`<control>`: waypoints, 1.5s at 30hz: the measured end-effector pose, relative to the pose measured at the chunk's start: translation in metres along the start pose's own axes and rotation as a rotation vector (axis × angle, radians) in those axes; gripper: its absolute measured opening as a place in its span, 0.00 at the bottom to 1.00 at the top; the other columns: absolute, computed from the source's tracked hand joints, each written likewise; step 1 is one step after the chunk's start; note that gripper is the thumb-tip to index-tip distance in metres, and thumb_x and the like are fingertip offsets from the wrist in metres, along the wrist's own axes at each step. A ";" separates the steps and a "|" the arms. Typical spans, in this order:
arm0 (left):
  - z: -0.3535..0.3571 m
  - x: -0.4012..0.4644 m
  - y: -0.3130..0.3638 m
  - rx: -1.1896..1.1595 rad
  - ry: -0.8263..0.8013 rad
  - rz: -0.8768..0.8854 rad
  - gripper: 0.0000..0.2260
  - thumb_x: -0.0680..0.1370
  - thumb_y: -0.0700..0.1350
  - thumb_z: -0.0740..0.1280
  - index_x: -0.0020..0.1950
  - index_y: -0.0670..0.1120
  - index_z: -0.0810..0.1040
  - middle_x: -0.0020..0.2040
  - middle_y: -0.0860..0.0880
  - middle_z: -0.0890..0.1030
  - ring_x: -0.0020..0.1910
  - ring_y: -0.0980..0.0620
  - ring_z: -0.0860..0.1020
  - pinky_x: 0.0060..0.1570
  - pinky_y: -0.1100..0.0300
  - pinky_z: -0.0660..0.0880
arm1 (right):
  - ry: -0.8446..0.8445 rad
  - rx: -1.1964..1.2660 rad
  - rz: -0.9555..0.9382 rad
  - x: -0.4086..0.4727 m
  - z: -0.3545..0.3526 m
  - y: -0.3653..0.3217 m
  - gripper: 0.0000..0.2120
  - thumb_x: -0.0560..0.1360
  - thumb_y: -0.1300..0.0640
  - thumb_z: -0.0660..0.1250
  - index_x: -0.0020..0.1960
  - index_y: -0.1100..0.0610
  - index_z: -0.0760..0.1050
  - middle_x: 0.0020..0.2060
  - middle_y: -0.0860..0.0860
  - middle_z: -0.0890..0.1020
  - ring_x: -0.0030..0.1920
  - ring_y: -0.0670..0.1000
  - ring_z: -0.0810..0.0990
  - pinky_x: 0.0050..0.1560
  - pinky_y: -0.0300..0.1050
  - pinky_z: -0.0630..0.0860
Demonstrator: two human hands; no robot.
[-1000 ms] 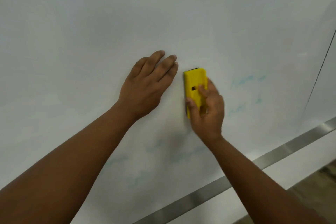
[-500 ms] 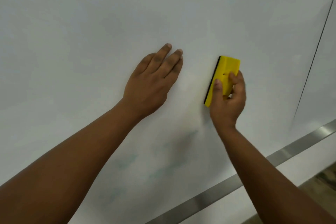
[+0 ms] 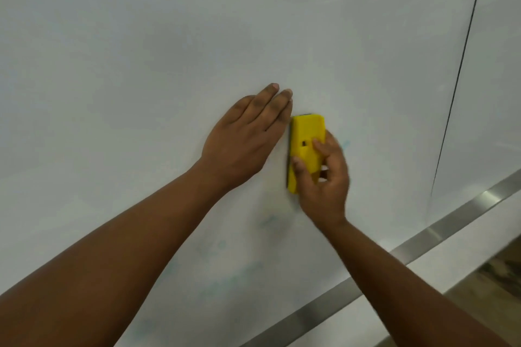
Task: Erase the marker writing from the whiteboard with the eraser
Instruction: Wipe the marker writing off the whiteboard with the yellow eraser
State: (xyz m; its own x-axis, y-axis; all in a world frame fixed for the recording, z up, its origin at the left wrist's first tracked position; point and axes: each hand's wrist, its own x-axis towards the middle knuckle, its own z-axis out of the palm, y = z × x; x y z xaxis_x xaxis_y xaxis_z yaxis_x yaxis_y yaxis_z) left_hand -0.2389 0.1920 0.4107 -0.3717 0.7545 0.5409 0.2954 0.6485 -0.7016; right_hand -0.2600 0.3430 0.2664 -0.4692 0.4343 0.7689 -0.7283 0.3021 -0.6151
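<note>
We face the whiteboard (image 3: 253,22), a broad, glossy, rigid panel that takes firm pressure; its metal bottom rail (image 3: 394,255) runs up toward the lower right corner. Faint teal marker writing (image 3: 234,276) lingers above that rail, low and left of centre, with a trace (image 3: 345,146) just right of the eraser. Our left hand (image 3: 242,144) lies flat on the board, fingers straight and together, holding nothing. Our right hand (image 3: 321,177) grips the yellow eraser (image 3: 306,144), thumb on its left edge, fingers curled over the back. It stands upright near mid-board, touching the left fingers. We judge it light and stiff-shelled, with a dark soft pad; hold it by the long sides.
</note>
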 end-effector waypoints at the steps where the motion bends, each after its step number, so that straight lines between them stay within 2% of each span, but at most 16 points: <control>1: 0.001 0.002 0.001 0.004 0.001 -0.007 0.30 0.82 0.36 0.35 0.80 0.39 0.62 0.80 0.42 0.64 0.79 0.42 0.62 0.75 0.49 0.63 | 0.091 0.007 0.112 0.016 -0.010 0.012 0.23 0.76 0.46 0.72 0.68 0.52 0.75 0.71 0.49 0.74 0.68 0.58 0.76 0.60 0.67 0.76; 4: 0.001 0.008 0.006 0.017 -0.013 -0.009 0.29 0.81 0.35 0.35 0.80 0.39 0.61 0.81 0.42 0.63 0.80 0.42 0.61 0.75 0.49 0.62 | 0.333 -0.009 0.335 0.072 -0.037 0.029 0.24 0.76 0.46 0.70 0.68 0.56 0.75 0.71 0.53 0.76 0.67 0.61 0.76 0.65 0.64 0.73; 9: 0.005 0.022 0.016 0.015 -0.010 0.012 0.29 0.82 0.36 0.36 0.80 0.38 0.61 0.80 0.41 0.63 0.80 0.41 0.61 0.75 0.49 0.63 | 0.065 0.008 0.112 0.027 -0.022 0.019 0.21 0.77 0.45 0.71 0.68 0.49 0.75 0.72 0.46 0.73 0.71 0.52 0.74 0.63 0.65 0.76; 13: 0.011 0.037 0.027 0.006 -0.037 0.071 0.30 0.81 0.34 0.37 0.79 0.38 0.64 0.80 0.41 0.64 0.79 0.41 0.62 0.75 0.49 0.63 | 0.297 0.025 0.302 0.068 -0.046 0.045 0.23 0.77 0.46 0.69 0.68 0.57 0.75 0.73 0.52 0.74 0.71 0.55 0.74 0.67 0.66 0.72; 15: 0.014 0.042 0.031 -0.001 -0.044 0.079 0.30 0.81 0.36 0.34 0.79 0.38 0.64 0.80 0.41 0.64 0.79 0.41 0.61 0.75 0.48 0.63 | 0.272 0.019 0.317 0.064 -0.043 0.041 0.23 0.77 0.47 0.69 0.68 0.55 0.75 0.73 0.51 0.74 0.71 0.53 0.73 0.68 0.65 0.72; 18: 0.019 0.045 0.036 -0.001 -0.051 0.079 0.29 0.82 0.38 0.34 0.80 0.39 0.61 0.81 0.41 0.61 0.80 0.41 0.59 0.76 0.48 0.61 | 0.099 -0.013 0.153 0.043 -0.040 0.034 0.20 0.78 0.46 0.70 0.68 0.46 0.75 0.73 0.43 0.72 0.71 0.47 0.73 0.66 0.63 0.75; 20: 0.021 0.046 0.037 0.000 -0.052 0.075 0.29 0.82 0.37 0.35 0.80 0.39 0.60 0.81 0.41 0.61 0.80 0.41 0.59 0.76 0.48 0.60 | 0.144 -0.034 0.129 0.067 -0.052 0.046 0.19 0.77 0.46 0.70 0.67 0.44 0.75 0.71 0.42 0.73 0.71 0.50 0.74 0.65 0.64 0.75; 24: 0.023 0.046 0.039 0.016 -0.046 0.082 0.27 0.82 0.36 0.37 0.80 0.39 0.60 0.81 0.41 0.60 0.81 0.41 0.58 0.77 0.48 0.60 | 0.279 -0.024 0.245 0.100 -0.066 0.062 0.22 0.78 0.45 0.68 0.69 0.52 0.76 0.67 0.47 0.77 0.70 0.52 0.75 0.66 0.62 0.74; 26: 0.023 0.045 0.041 0.018 -0.044 0.083 0.27 0.82 0.37 0.37 0.80 0.39 0.59 0.82 0.41 0.59 0.81 0.41 0.58 0.77 0.48 0.59 | 0.228 -0.083 0.215 0.071 -0.062 0.063 0.21 0.79 0.47 0.67 0.70 0.54 0.75 0.68 0.47 0.75 0.72 0.50 0.72 0.69 0.61 0.72; 30: 0.022 0.045 0.043 0.033 -0.065 0.114 0.27 0.83 0.37 0.37 0.81 0.39 0.59 0.82 0.41 0.58 0.81 0.41 0.57 0.78 0.48 0.58 | -0.002 -0.204 -0.043 0.020 -0.071 0.072 0.18 0.80 0.50 0.68 0.68 0.53 0.75 0.70 0.56 0.76 0.70 0.40 0.70 0.70 0.43 0.69; 31: 0.022 0.045 0.043 0.039 -0.062 0.127 0.27 0.83 0.37 0.39 0.81 0.39 0.59 0.82 0.42 0.59 0.81 0.41 0.57 0.78 0.48 0.58 | -0.014 -0.203 -0.049 0.026 -0.077 0.078 0.17 0.79 0.50 0.68 0.67 0.52 0.75 0.69 0.55 0.76 0.69 0.42 0.71 0.69 0.45 0.70; 35: 0.025 0.046 0.047 0.076 -0.071 0.155 0.26 0.82 0.37 0.41 0.80 0.39 0.60 0.82 0.42 0.59 0.81 0.41 0.58 0.78 0.48 0.59 | 0.120 -0.124 0.246 0.051 -0.094 0.089 0.18 0.78 0.50 0.68 0.67 0.48 0.75 0.71 0.48 0.73 0.73 0.50 0.72 0.69 0.62 0.73; 37: 0.028 0.046 0.050 0.072 -0.062 0.142 0.27 0.82 0.37 0.41 0.80 0.39 0.61 0.82 0.42 0.60 0.81 0.41 0.58 0.78 0.48 0.59 | 0.097 -0.187 0.181 0.028 -0.081 0.080 0.18 0.79 0.50 0.67 0.68 0.52 0.75 0.72 0.52 0.74 0.72 0.47 0.71 0.72 0.55 0.71; 39: 0.029 0.046 0.053 0.079 -0.063 0.127 0.27 0.82 0.36 0.39 0.80 0.39 0.60 0.82 0.42 0.59 0.81 0.41 0.57 0.78 0.48 0.58 | -0.045 -0.245 -0.028 -0.008 -0.070 0.074 0.17 0.80 0.52 0.67 0.67 0.53 0.74 0.71 0.52 0.74 0.70 0.38 0.69 0.69 0.41 0.68; 41: 0.030 0.045 0.055 0.078 -0.078 0.123 0.27 0.82 0.37 0.40 0.81 0.39 0.59 0.82 0.42 0.58 0.81 0.41 0.57 0.78 0.48 0.57 | -0.111 -0.259 -0.111 -0.020 -0.077 0.085 0.16 0.79 0.54 0.68 0.66 0.52 0.74 0.70 0.50 0.74 0.69 0.36 0.68 0.68 0.40 0.69; 45: 0.032 0.042 0.059 0.073 -0.073 0.126 0.26 0.82 0.36 0.39 0.80 0.40 0.60 0.82 0.42 0.59 0.81 0.42 0.58 0.78 0.48 0.59 | 0.135 -0.159 0.459 -0.004 -0.096 0.106 0.18 0.80 0.56 0.69 0.69 0.53 0.74 0.73 0.50 0.72 0.73 0.53 0.72 0.71 0.62 0.71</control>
State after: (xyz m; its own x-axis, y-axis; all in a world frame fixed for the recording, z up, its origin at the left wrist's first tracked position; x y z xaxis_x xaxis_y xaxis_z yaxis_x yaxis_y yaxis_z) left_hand -0.2657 0.2587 0.3774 -0.3994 0.8181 0.4137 0.2796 0.5385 -0.7949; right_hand -0.2868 0.4550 0.1812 -0.6471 0.6553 0.3897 -0.3717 0.1751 -0.9117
